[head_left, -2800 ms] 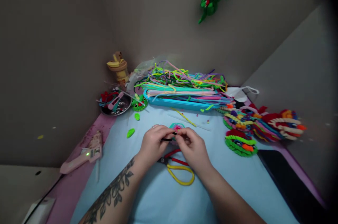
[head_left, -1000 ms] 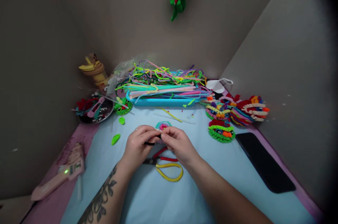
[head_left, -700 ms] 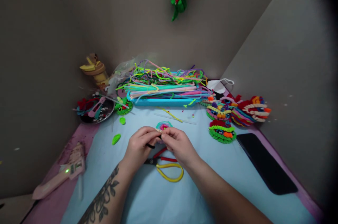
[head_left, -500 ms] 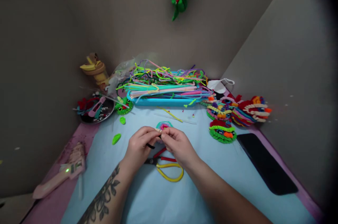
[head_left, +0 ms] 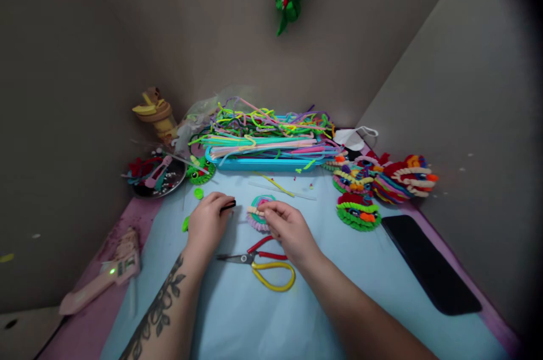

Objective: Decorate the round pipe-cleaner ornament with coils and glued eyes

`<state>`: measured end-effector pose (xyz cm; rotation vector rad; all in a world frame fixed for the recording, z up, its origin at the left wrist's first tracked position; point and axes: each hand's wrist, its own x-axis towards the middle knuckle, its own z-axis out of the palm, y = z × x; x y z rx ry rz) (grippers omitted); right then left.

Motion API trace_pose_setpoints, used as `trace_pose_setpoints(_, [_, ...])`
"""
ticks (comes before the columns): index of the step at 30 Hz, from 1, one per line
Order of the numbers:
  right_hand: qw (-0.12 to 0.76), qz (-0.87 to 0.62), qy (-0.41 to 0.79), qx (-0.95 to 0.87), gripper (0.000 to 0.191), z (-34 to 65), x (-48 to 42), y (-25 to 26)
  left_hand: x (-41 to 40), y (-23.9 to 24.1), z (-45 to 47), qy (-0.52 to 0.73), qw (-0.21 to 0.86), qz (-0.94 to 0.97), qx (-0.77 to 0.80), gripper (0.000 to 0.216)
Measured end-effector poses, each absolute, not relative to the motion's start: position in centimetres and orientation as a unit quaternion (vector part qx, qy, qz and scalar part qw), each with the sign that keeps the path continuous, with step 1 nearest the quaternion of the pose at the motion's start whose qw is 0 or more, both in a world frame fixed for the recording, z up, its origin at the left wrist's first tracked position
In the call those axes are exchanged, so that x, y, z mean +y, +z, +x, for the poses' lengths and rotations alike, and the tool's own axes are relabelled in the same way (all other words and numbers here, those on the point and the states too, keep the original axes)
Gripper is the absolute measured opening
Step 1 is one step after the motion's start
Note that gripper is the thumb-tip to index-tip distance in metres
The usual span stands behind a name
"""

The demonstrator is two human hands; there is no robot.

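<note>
My left hand (head_left: 206,223) is closed on a short black pipe cleaner piece (head_left: 228,205) whose tip sticks out to the right. My right hand (head_left: 288,228) pinches the edge of a small round coiled pipe cleaner disc (head_left: 259,211) in teal, pink and lilac, which lies on the light blue mat (head_left: 263,315). The two hands are a little apart. Scissors (head_left: 263,265) with a red and a yellow handle lie on the mat just in front of both hands.
A blue tray (head_left: 263,163) heaped with coloured pipe cleaners stands at the back. Finished fuzzy figures (head_left: 373,187) lie right, a black phone (head_left: 430,261) beside them. A pink glue gun (head_left: 102,281) with a lit lamp lies left. A dark dish (head_left: 155,176) and green bits (head_left: 198,193) sit back left.
My left hand has pulled away to the left with the black piece. The coiled disc, earlier held between both hands, now stays under my right hand only, and the scissors show fully.
</note>
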<state>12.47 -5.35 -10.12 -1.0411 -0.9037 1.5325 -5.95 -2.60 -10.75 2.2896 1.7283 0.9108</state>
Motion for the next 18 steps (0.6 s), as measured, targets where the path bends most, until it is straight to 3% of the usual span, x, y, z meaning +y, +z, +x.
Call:
trace_pose_setpoints(5, [0.524,-0.435,0.627,-0.379,0.026,12.7,-5.4,-10.1,-1.6,-12.1,-6.3,0.227,0.087,0.756,0.607,0.018])
trace_pose_setpoints(12, [0.496,-0.464,0.585,-0.443,0.021,13.0,-5.4,-10.1,-1.1,-12.6,-7.3,0.264,0.088,0.747,0.604,0.021])
trace_pose_setpoints(18, [0.398,-0.483,0.387,-0.677,0.015,13.9,-5.7,-9.6,-1.5,-10.7,-7.7,0.308,0.063,0.699,0.642,0.02])
